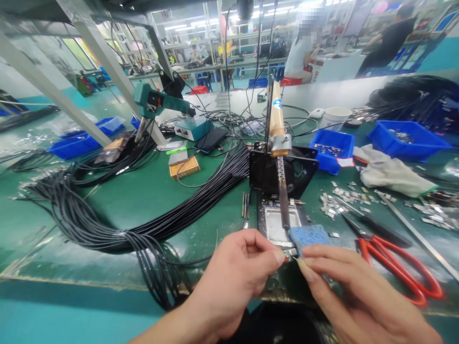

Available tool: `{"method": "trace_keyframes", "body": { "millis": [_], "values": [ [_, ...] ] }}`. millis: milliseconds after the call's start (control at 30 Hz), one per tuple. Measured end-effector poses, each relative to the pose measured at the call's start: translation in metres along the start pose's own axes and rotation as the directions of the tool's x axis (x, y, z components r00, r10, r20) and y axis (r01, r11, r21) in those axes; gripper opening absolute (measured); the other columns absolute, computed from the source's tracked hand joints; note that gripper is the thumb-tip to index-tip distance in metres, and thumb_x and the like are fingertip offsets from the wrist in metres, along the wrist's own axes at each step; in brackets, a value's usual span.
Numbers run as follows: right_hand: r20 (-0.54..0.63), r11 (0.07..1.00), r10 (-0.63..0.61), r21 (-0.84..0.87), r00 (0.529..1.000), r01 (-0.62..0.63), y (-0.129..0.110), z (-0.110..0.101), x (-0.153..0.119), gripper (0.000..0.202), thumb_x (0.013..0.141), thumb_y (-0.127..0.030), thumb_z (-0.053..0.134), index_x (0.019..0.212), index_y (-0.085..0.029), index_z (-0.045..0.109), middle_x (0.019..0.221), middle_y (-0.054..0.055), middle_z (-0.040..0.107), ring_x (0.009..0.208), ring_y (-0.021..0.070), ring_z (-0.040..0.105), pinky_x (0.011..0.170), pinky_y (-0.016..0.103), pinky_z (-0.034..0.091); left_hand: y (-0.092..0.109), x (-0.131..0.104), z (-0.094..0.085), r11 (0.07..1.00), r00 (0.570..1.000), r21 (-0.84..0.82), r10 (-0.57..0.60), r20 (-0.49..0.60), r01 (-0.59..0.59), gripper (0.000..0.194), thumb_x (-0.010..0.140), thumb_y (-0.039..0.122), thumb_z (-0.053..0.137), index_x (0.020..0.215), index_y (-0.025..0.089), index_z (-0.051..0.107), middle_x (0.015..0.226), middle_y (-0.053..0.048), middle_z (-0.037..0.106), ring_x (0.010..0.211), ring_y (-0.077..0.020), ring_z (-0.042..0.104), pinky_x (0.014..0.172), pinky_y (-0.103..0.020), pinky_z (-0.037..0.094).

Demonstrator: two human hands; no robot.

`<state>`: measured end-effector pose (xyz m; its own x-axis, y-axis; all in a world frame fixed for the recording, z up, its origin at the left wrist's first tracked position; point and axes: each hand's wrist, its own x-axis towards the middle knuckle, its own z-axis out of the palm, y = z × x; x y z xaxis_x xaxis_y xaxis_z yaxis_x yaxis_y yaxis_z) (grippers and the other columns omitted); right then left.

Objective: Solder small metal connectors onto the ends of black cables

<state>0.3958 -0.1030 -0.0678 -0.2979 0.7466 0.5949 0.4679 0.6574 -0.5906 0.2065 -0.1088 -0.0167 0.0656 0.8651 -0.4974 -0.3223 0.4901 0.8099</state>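
My left hand (240,267) pinches a small silvery cable connector (291,252) between thumb and forefinger. A black cable (195,262) runs from the bundle to behind this hand. Close to the connector's tip, the thumb and forefinger of my right hand (353,291) are pressed together; a thin pale strand shows at them, too small to name. Just above both hands, a soldering iron (281,165) with a wooden handle is clamped tip down. Its tip ends over a metal tray (274,234), beside a blue sponge (310,235) that my right fingers partly overlap.
Red-handled scissors (398,267) lie right, near loose metal pieces (337,203) and a glove (390,174). Blue bins (409,143) stand behind. A black cable bundle (186,210) curves across the left. A black fan (301,167) stands behind the iron. People sit farther back.
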Motion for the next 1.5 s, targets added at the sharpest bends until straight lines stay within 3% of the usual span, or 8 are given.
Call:
{"method": "trace_keyframes", "body": {
  "millis": [200, 567, 867, 1100, 1233, 1367, 1500],
  "values": [
    [0.118, 0.999, -0.041, 0.002, 0.992, 0.041, 0.014, -0.002, 0.000, 0.016, 0.097, -0.017, 0.060, 0.111, -0.022, 0.067, 0.116, 0.006, 0.076, 0.100, 0.0137, 0.077, 0.089, 0.017, 0.062, 0.007, 0.009, 0.001, 0.999, 0.999, -0.013, -0.044, 0.009, 0.044, 0.026, 0.074, 0.025, 0.081, 0.069, 0.014, 0.058, 0.062, 0.004, 0.049, 0.044, -0.0011, 0.024, 0.044, -0.023, 0.013],
    [0.084, 0.999, -0.038, -0.009, 0.996, 0.039, 0.011, -0.002, 0.010, 0.016, 0.099, -0.017, 0.058, 0.111, -0.023, 0.067, 0.114, 0.004, 0.077, 0.098, 0.0116, 0.077, 0.089, 0.015, 0.061, 0.016, 0.016, 0.004, 0.997, 0.998, -0.049, -0.055, -0.008, 0.055, 0.024, 0.072, 0.022, 0.080, 0.066, 0.013, 0.059, 0.056, 0.006, 0.046, 0.043, -0.0003, 0.025, 0.042, -0.020, 0.014],
    [0.071, 0.999, -0.041, -0.017, 0.997, 0.043, 0.013, 0.001, 0.007, 0.018, 0.095, -0.013, 0.063, 0.110, -0.020, 0.069, 0.118, 0.008, 0.074, 0.104, 0.0151, 0.075, 0.091, 0.019, 0.062, 0.016, 0.017, 0.005, 0.996, 0.998, -0.074, -0.059, -0.010, 0.058, 0.023, 0.074, 0.019, 0.078, 0.065, 0.014, 0.059, 0.052, 0.008, 0.042, 0.042, -0.0002, 0.023, 0.041, -0.019, 0.014],
    [0.149, 0.989, -0.128, -0.061, 0.981, 0.138, 0.021, -0.004, 0.008, 0.020, 0.097, -0.014, 0.057, 0.112, -0.018, 0.070, 0.118, 0.010, 0.075, 0.103, 0.0154, 0.076, 0.093, 0.018, 0.061, 0.017, 0.019, 0.006, 0.994, 0.998, -0.096, -0.057, -0.001, 0.057, 0.022, 0.075, 0.016, 0.077, 0.065, 0.014, 0.059, 0.048, 0.010, 0.038, 0.041, -0.0005, 0.021, 0.041, -0.020, 0.013],
    [0.094, 0.993, -0.089, -0.075, 0.992, 0.096, 0.022, -0.003, 0.009, 0.017, 0.095, -0.014, 0.060, 0.107, -0.020, 0.071, 0.114, 0.008, 0.077, 0.098, 0.0173, 0.078, 0.091, 0.021, 0.062, 0.017, 0.019, 0.007, 0.995, 0.999, -0.090, -0.048, 0.001, 0.048, 0.021, 0.075, 0.016, 0.077, 0.064, 0.014, 0.059, 0.047, 0.011, 0.036, 0.041, -0.0009, 0.020, 0.042, -0.020, 0.013],
    [0.129, 0.990, -0.111, -0.075, 0.985, 0.121, 0.019, 0.000, 0.009, 0.019, 0.095, -0.014, 0.060, 0.109, -0.020, 0.072, 0.116, 0.009, 0.076, 0.099, 0.0183, 0.078, 0.089, 0.022, 0.064, 0.018, 0.018, 0.007, 0.995, 0.999, -0.089, -0.048, -0.003, 0.048, 0.022, 0.075, 0.016, 0.077, 0.064, 0.015, 0.059, 0.047, 0.011, 0.036, 0.041, -0.0011, 0.020, 0.042, -0.020, 0.013],
    [0.020, 0.999, -0.014, -0.052, 1.000, 0.015, 0.009, 0.006, 0.011, 0.014, 0.093, -0.014, 0.065, 0.104, -0.021, 0.070, 0.112, 0.007, 0.076, 0.098, 0.0176, 0.077, 0.088, 0.023, 0.064, 0.018, 0.019, 0.007, 0.995, 0.999, -0.091, -0.049, -0.004, 0.048, 0.022, 0.074, 0.017, 0.078, 0.064, 0.015, 0.058, 0.047, 0.010, 0.037, 0.041, -0.0012, 0.021, 0.042, -0.020, 0.013]
  ]
}}
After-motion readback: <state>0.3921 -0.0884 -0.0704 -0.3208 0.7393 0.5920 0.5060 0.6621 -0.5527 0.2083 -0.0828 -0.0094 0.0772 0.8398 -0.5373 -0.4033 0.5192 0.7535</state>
